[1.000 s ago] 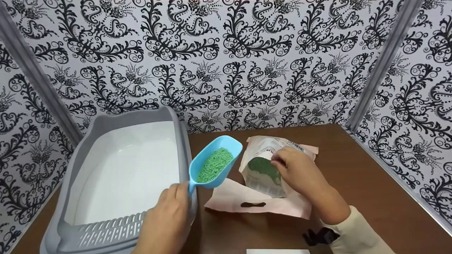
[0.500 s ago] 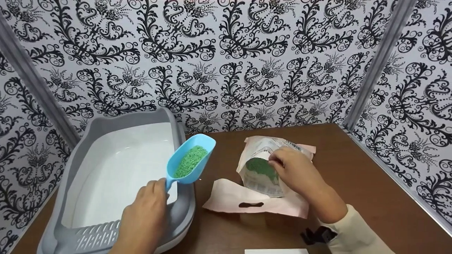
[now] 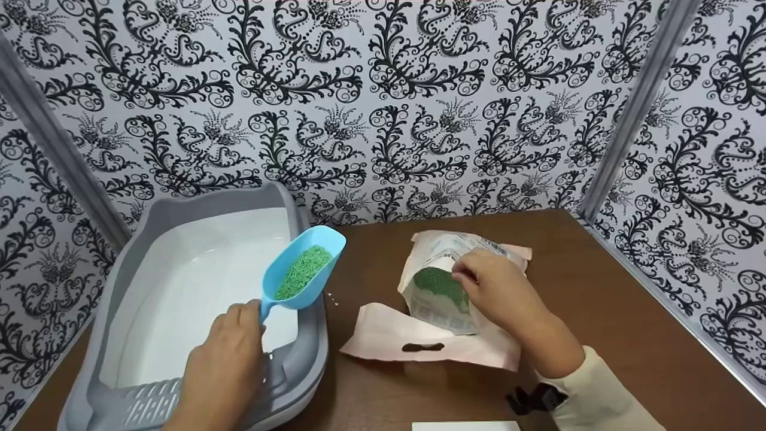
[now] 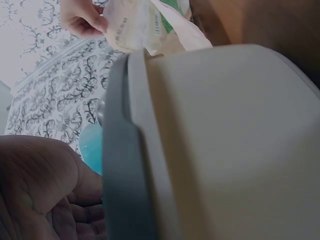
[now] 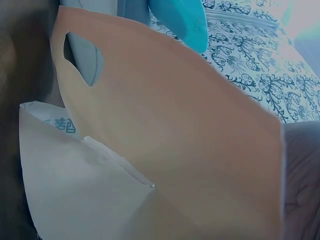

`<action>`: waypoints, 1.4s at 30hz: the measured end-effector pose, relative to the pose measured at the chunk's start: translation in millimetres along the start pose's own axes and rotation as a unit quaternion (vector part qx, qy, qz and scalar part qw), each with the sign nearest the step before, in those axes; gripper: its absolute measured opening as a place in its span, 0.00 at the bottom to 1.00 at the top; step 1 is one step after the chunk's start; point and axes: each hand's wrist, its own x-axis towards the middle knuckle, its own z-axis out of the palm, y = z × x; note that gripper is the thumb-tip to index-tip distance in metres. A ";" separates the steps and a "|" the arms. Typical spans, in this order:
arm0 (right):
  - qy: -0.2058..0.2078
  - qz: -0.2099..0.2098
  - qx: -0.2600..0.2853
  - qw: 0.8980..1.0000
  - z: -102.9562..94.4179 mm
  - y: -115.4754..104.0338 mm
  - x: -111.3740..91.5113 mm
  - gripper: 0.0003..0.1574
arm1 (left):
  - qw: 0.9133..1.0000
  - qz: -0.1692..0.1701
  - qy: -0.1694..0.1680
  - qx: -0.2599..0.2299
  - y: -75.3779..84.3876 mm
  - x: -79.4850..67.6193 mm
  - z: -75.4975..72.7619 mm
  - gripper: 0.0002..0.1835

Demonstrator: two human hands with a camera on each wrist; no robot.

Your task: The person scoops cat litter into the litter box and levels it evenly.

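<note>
My left hand grips the handle of a blue scoop filled with green pellets. The scoop is held above the right rim of a grey and white litter box. My right hand pinches the upper edge of an opened pink bag, which lies on the table with green showing inside its mouth. In the left wrist view the litter box wall hides most of the scoop. The bag's handle flap fills much of the right wrist view.
The brown table carries the litter box on the left and the bag on the right. A white flat object shows at the bottom edge. Patterned walls enclose the back and sides. Small pale bits appear right of the scoop.
My left hand has carried the filled scoop leftward, from between the bag and the litter box to over the box's right rim. The right hand keeps its hold on the bag.
</note>
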 end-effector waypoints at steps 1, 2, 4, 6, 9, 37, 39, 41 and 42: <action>0.000 0.000 -0.001 1.000 0.1 0.2 -0.1 0.05 | 1.000 -0.002 -0.004 0.000 -2.2 0.6 0.0 0.16; 0.000 0.000 -0.001 1.000 0.3 0.2 -0.1 0.05 | 1.000 -0.004 -0.007 -0.001 -4.3 0.9 -0.1 0.16; 0.000 0.000 -0.002 1.000 0.6 0.3 -0.2 0.05 | 1.000 -0.006 -0.010 -0.002 -9.3 1.6 -0.3 0.16; 0.000 -0.002 -0.002 1.000 0.9 0.4 -0.2 0.05 | 1.000 -0.005 -0.009 0.001 -14.0 2.1 -0.8 0.16; 0.000 -0.005 -0.001 1.000 1.3 0.5 -0.1 0.05 | 1.000 -0.003 -0.008 0.005 -21.5 3.5 -1.4 0.16; -0.014 -0.001 -0.002 1.000 1.0 0.5 1.3 0.03 | 0.998 0.037 0.040 0.030 -73.6 37.2 -40.9 0.07; -0.016 0.000 -0.001 1.000 1.3 0.3 1.6 0.02 | 0.999 0.033 0.026 0.033 -78.8 42.2 -43.0 0.07; -0.017 0.002 0.001 1.000 1.7 0.2 1.6 0.02 | 0.999 0.025 0.009 0.035 -83.9 47.5 -44.5 0.06; -0.018 0.003 0.001 1.000 1.9 0.1 1.5 0.02 | 0.999 0.022 0.004 0.036 -86.5 50.0 -44.9 0.06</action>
